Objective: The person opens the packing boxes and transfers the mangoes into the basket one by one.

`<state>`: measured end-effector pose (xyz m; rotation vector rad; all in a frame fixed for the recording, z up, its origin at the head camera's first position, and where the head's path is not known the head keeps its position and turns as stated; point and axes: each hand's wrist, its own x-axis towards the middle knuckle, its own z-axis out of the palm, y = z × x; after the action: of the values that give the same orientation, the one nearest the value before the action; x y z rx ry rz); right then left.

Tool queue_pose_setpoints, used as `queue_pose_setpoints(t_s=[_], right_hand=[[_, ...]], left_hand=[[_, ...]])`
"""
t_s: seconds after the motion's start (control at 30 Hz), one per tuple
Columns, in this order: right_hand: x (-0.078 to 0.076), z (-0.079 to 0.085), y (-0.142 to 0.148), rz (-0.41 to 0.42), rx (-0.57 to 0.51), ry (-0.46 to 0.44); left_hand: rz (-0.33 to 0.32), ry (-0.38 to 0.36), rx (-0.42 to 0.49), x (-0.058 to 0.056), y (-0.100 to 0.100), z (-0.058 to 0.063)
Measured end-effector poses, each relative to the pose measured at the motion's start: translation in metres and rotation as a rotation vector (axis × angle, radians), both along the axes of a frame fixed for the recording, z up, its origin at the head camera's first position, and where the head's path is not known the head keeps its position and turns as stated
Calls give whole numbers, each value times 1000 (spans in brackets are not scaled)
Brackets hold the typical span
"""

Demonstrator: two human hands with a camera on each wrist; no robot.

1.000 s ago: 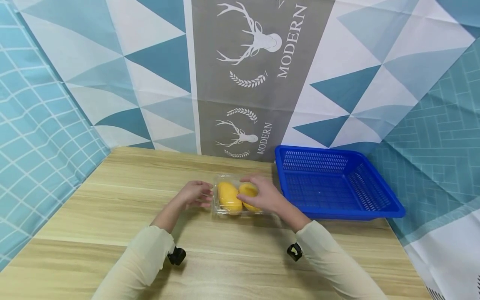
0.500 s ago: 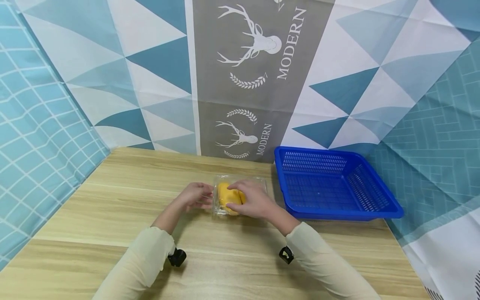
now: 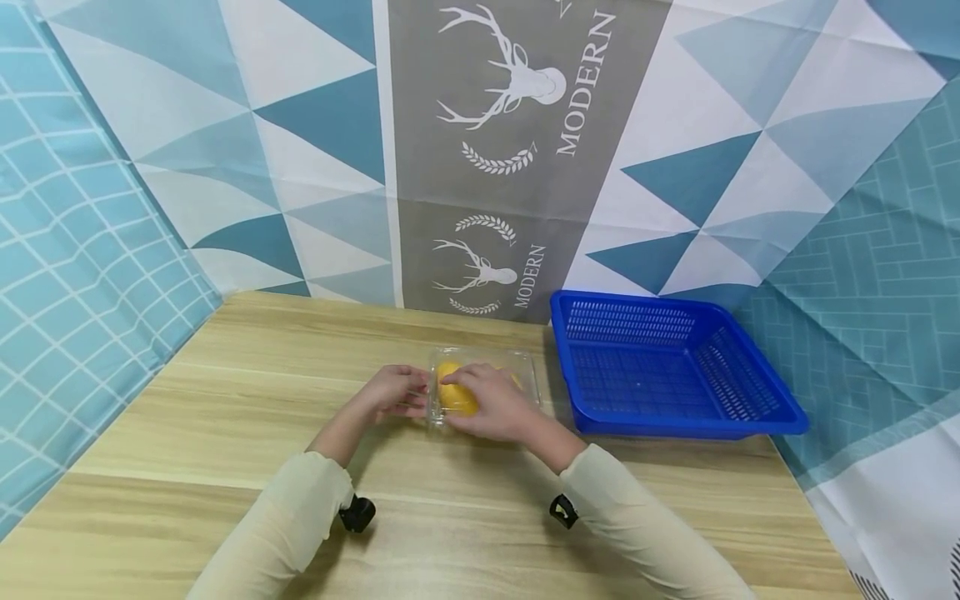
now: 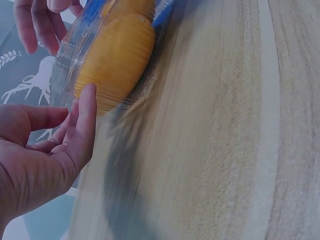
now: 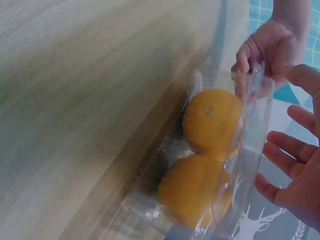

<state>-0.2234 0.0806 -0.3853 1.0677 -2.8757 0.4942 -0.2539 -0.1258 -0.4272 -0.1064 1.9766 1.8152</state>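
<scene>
A clear plastic box [image 3: 527, 371] sits on the wooden table with two yellow oval fruits inside. In the right wrist view one fruit [image 5: 214, 120] shows a small pale spot, and the other fruit [image 5: 190, 182] lies beside it. My left hand [image 3: 393, 390] is at the box's left side, its fingers extended; in the left wrist view a fingertip appears to touch the wall. Above the box hovers my right hand [image 3: 493, 406], fingers spread and holding nothing, covering much of the fruit from the head view. Whether a lid covers the box I cannot tell.
A blue perforated plastic basket [image 3: 637, 375] stands right of the box, near the back edge of the wooden table [image 3: 465, 533]. Patterned cloth [image 3: 487, 200] hangs behind the table and along both sides.
My right hand has moved left across the box, from above the right fruit to above the left one. The left hand, the box and the basket stay nearly where they were.
</scene>
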Motion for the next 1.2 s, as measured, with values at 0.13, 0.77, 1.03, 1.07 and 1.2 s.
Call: queue_pose_setpoints(t_s=[0.13, 0.77, 1.03, 1.07, 1.2], right_hand=[[1, -3, -5, 20, 79, 50], [0, -6, -14, 26, 217, 146], [0, -3, -15, 41, 252, 143], [0, -2, -16, 41, 261, 147], [2, -1, -17, 39, 287, 150]], left_hand=[[-7, 2, 1, 1, -1, 1], [-14, -3, 17, 0, -1, 1], [-13, -8, 15, 1, 0, 4], [-10, -10, 14, 2, 0, 4], [-14, -8, 7, 2, -1, 3]])
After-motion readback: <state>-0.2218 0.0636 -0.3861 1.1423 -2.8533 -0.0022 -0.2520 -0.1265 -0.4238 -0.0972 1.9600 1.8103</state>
